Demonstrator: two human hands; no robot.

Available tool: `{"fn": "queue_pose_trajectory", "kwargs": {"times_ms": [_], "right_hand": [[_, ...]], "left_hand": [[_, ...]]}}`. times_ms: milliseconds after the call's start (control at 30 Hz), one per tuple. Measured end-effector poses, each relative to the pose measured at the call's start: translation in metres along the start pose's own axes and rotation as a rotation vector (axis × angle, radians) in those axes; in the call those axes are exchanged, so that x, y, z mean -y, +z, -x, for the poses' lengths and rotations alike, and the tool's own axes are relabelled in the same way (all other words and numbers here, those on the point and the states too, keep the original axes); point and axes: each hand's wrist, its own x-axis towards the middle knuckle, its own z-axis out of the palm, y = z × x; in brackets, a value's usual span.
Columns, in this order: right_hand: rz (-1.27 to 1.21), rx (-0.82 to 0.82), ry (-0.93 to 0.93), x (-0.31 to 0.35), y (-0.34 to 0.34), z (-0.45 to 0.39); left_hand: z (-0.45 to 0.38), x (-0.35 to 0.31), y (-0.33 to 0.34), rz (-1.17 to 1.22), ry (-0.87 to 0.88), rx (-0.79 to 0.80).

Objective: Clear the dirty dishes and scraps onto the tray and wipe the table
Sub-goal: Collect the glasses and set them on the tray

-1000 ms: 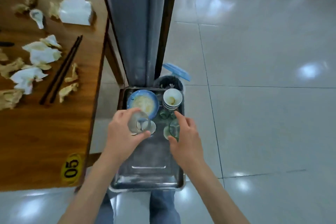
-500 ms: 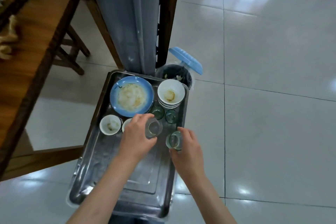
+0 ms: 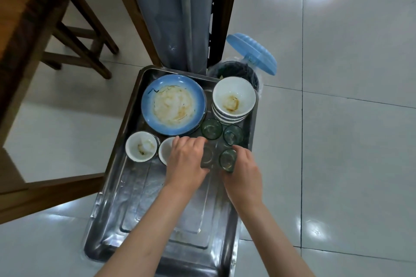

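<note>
A steel tray (image 3: 139, 220) lies below me. At its far end sit a dirty blue plate (image 3: 173, 104), a stack of white bowls (image 3: 234, 99), two green glasses (image 3: 211, 128) (image 3: 233, 134) and two small white bowls (image 3: 141, 149) (image 3: 165, 149). My left hand (image 3: 188, 159) grips a clear glass (image 3: 207, 155) standing on the tray. Beside it, my right hand (image 3: 244, 171) grips a green glass (image 3: 227, 159), also down on the tray. The second small bowl is partly hidden by my left hand.
The wooden table (image 3: 20, 13) edge runs along the left, with a wooden stool (image 3: 83, 36) under it. A bin (image 3: 238, 72) with a blue lid (image 3: 252, 56) stands past the tray's far right corner, next to a grey post (image 3: 177, 13). Glossy tiled floor lies to the right.
Both hands have lowered their glasses onto the tray behind the two green glasses. My view has swung right and down, so the tabletop scraps have left the frame.
</note>
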Motion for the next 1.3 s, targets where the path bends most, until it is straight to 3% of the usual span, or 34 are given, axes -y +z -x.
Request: {"fn": "queue_pose_trajectory", "kwargs": {"times_ms": [167, 567, 867, 1067, 1300], "right_hand": [[0.046, 0.011, 0.029, -0.002, 0.008, -0.007], [0.052, -0.004, 0.04, -0.005, 0.012, -0.007], [0.064, 0.04, 0.043, -0.002, -0.004, 0.004], [0.108, 0.097, 0.018, 0.012, -0.037, 0.021], [0.075, 0.139, -0.136, 0.065, -0.098, 0.061]], "left_hand": [[-0.008, 0.005, 0.01, -0.084, 0.009, 0.083], [-0.009, 0.005, 0.017, -0.095, 0.014, 0.017], [-0.005, -0.001, 0.008, -0.13, 0.018, 0.069], [0.012, -0.002, -0.031, -0.111, -0.016, 0.047], [0.06, 0.003, -0.127, -0.105, -0.102, 0.014]]}}
